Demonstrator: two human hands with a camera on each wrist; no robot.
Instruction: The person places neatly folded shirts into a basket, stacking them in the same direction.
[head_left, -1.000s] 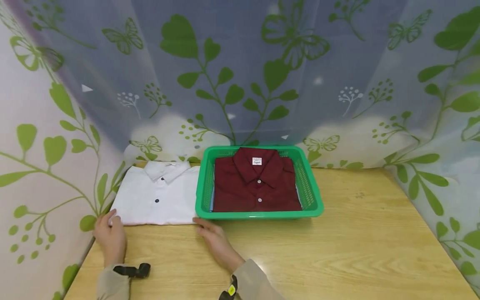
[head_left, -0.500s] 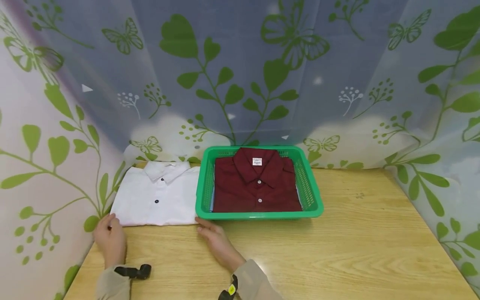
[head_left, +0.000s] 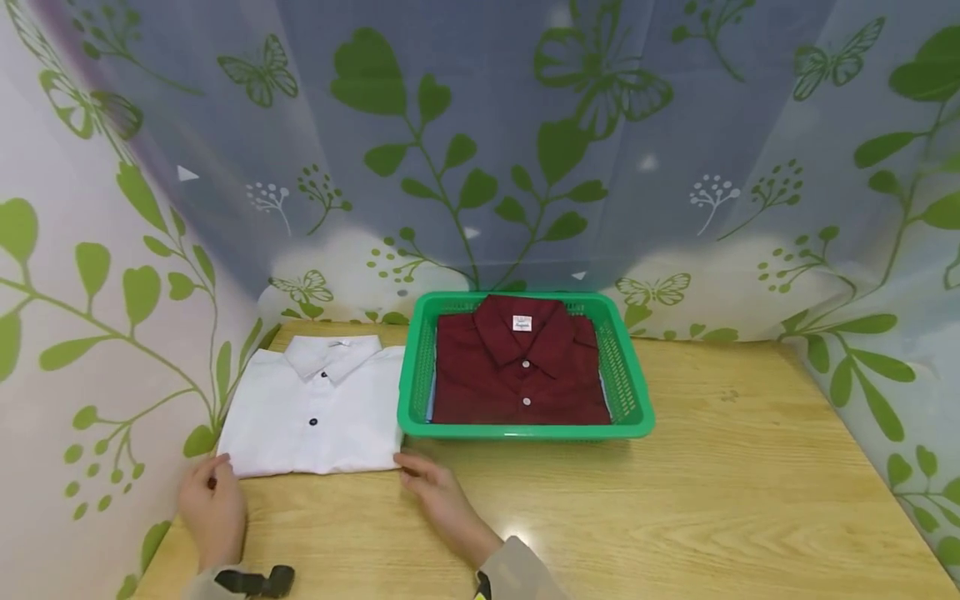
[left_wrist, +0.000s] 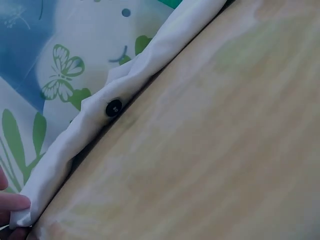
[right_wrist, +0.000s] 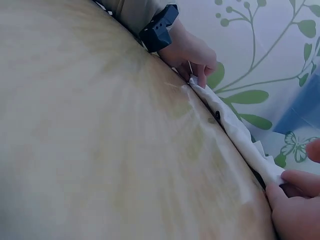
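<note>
A folded white shirt [head_left: 285, 417] with dark buttons lies on the table, its collar toward the back wall. My left hand [head_left: 214, 508] pinches its near left corner; in the left wrist view the fingers [left_wrist: 15, 201] are on the cloth at the lower left. At the near right corner, my right hand [head_left: 442, 500] pinches the shirt's edge between thumb and fingers, as the right wrist view shows with the right hand [right_wrist: 297, 205]. Just right of the shirt stands a green basket [head_left: 525, 432] holding a folded maroon shirt [head_left: 480, 383] with white buttons.
Blue cloth edges show beneath the maroon shirt inside the basket. A patterned curtain [head_left: 480, 167] hangs behind the wooden table [head_left: 712, 500] and along both sides. The basket's left rim borders the white shirt.
Both hands have drawn the white shirt a little toward me, leaving a strip of table behind its collar. The view has shifted slightly; the basket stays in place.
</note>
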